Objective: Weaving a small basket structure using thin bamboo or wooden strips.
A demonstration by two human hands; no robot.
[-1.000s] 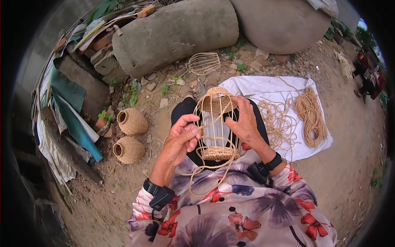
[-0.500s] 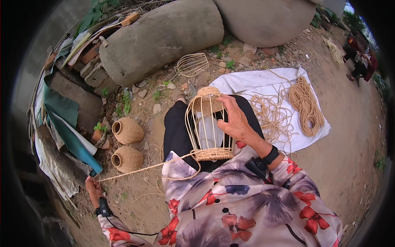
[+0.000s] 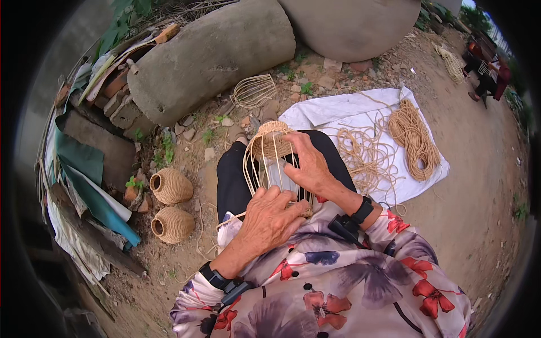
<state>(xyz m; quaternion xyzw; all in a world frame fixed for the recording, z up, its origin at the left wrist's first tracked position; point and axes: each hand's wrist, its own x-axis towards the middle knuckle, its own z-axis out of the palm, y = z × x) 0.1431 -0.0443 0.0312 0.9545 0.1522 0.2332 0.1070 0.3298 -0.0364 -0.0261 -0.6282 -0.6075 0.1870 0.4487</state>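
Note:
A half-woven basket (image 3: 271,147) with bare upright ribs rests on my lap, its woven neck toward the far side. My right hand (image 3: 310,168) grips its right side, thumb and fingers curled around the ribs. Across the near woven band lies my left hand (image 3: 270,219), its fingers bent and drawn together. Their tips are hidden, so what they pinch does not show. A strand of rope (image 3: 232,218) comes out to the left beside this hand.
Two finished woven jars (image 3: 172,186) lie on the ground to the left. At right, a white sack (image 3: 324,110) carries loose rope (image 3: 360,152) and a rope coil (image 3: 415,141). Ahead are a bare rib frame (image 3: 255,91) and a concrete cylinder (image 3: 211,62). A person (image 3: 489,79) sits far right.
My left hand has come from far out on the left, where it held the rope taut, to the basket's near band. The right hand keeps its grip on the basket.

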